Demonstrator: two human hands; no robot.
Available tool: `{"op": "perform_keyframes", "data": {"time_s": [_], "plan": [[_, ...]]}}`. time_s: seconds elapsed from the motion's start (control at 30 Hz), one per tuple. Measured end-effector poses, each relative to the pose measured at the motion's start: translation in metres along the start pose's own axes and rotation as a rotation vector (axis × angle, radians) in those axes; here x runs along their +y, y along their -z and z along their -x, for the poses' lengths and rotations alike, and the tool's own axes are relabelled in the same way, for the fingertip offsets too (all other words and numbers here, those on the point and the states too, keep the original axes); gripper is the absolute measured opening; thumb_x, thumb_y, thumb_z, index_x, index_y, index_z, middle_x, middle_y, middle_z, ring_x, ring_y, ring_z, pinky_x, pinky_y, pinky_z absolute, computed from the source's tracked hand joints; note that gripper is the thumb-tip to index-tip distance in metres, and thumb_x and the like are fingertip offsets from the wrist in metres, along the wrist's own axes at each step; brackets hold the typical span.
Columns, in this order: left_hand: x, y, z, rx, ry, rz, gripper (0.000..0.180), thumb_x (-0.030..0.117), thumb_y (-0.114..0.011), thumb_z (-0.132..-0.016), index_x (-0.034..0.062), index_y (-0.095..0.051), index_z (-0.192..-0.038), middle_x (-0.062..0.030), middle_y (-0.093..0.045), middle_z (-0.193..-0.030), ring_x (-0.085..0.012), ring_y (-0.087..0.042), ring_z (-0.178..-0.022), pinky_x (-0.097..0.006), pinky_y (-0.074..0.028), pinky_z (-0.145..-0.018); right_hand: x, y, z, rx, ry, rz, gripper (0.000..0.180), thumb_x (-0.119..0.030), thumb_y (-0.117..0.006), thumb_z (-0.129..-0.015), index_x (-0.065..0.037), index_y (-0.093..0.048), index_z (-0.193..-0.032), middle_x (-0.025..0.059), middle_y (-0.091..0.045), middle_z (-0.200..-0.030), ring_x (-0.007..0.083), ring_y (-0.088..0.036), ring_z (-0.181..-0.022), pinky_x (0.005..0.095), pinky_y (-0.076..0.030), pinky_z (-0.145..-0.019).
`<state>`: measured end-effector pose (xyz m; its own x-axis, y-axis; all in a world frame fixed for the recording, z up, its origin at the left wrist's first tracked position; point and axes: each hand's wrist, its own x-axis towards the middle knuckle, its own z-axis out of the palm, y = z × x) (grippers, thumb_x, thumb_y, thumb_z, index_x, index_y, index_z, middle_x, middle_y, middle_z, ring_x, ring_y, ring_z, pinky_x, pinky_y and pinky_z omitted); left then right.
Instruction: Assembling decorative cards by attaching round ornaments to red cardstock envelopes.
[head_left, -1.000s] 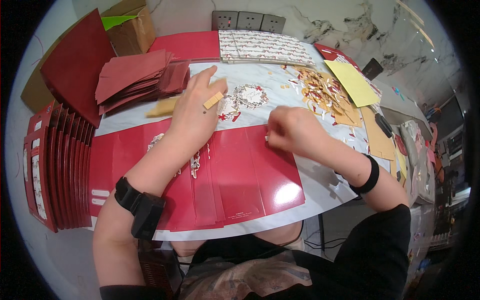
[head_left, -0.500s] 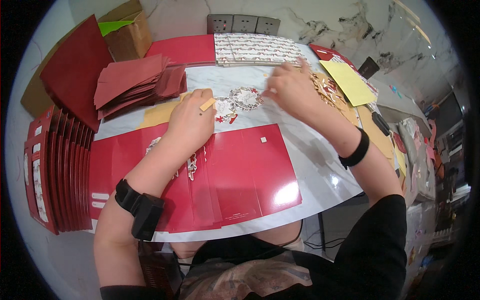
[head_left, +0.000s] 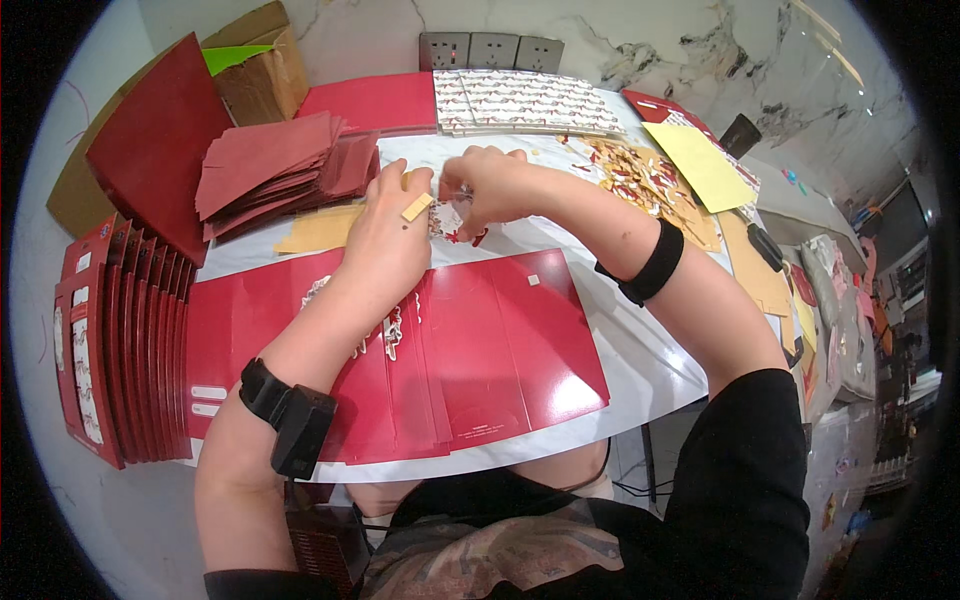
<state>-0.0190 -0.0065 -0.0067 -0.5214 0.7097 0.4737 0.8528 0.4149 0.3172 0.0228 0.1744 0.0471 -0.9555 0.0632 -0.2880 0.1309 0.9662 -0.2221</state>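
My left hand (head_left: 392, 225) rests on the table beyond the red card, its fingers bent down. A small tan strip (head_left: 417, 207) clings near its index finger. Against it, my right hand (head_left: 500, 182) curls with thumb and fingers drawn in. Something greyish shows between them, blurred and partly covered. Below both hands lies a printed paper cut-out (head_left: 447, 222) with grey and red ornament. Nearer to me are large glossy red card sheets (head_left: 500, 350), bearing a small white square (head_left: 533, 281) and more white-edged cut-outs (head_left: 393, 332) beside my left forearm.
Dark red folded pieces (head_left: 265, 170) are stacked at the back left. Red folders (head_left: 135, 350) stand in a row at the left. Patterned sheets (head_left: 525, 100) lie at the back. Small red-and-tan pieces (head_left: 650, 180) are heaped at the right, beside a yellow sheet (head_left: 695, 163).
My right hand has moved left from the wreath cut-out's right edge to beside my left hand. The wreath is now hidden from view. My left hand has stayed almost still.
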Motion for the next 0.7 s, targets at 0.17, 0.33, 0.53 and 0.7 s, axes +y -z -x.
{"op": "perform_keyframes", "data": {"time_s": [0.17,0.33,0.53,0.7], "plan": [[-0.009,-0.010,-0.002,0.071,-0.033,0.011,0.065,-0.012,-0.052,-0.080,-0.0022,-0.042,-0.143,-0.0307,-0.049,-0.137,-0.0495,-0.048,-0.130,-0.050,-0.041,-0.111,-0.003,0.009,0.002,0.023,0.029,0.018,0.055,-0.033,-0.092,-0.063,-0.012,-0.073,-0.110,0.0071,-0.072,-0.119,0.0265,-0.065,-0.114,0.0472,-0.031,-0.098],[-0.007,-0.008,-0.011,0.129,-0.001,0.243,0.063,0.003,-0.062,-0.088,-0.0024,-0.038,-0.146,-0.0287,-0.054,-0.133,-0.0437,-0.052,-0.129,-0.047,-0.041,-0.110,0.013,0.018,-0.002,0.147,0.026,-0.046,0.050,-0.031,-0.090,-0.068,-0.009,-0.073,-0.109,0.0072,-0.076,-0.100,0.0252,-0.071,-0.091,0.0415,-0.047,-0.084],[-0.001,0.004,-0.013,0.094,0.115,0.466,0.065,0.016,-0.068,-0.092,0.0005,-0.038,-0.147,-0.0204,-0.063,-0.119,-0.0335,-0.063,-0.113,-0.041,-0.048,-0.100,0.027,0.026,0.037,0.197,-0.044,-0.863,0.022,-0.022,-0.081,-0.085,-0.004,-0.073,-0.094,0.0052,-0.074,-0.081,0.0097,-0.064,-0.070,0.0245,-0.047,-0.064],[-0.003,0.013,-0.016,-0.001,0.072,0.660,0.048,0.011,-0.064,-0.092,0.0048,-0.053,-0.138,-0.0074,-0.064,-0.103,-0.0165,-0.064,-0.097,-0.032,-0.051,-0.090,0.029,0.018,0.074,0.043,-0.013,-0.829,0.021,-0.018,-0.082,-0.085,-0.001,-0.076,-0.095,0.0069,-0.076,-0.086,0.0113,-0.072,-0.082,0.0240,-0.052,-0.072]]}}
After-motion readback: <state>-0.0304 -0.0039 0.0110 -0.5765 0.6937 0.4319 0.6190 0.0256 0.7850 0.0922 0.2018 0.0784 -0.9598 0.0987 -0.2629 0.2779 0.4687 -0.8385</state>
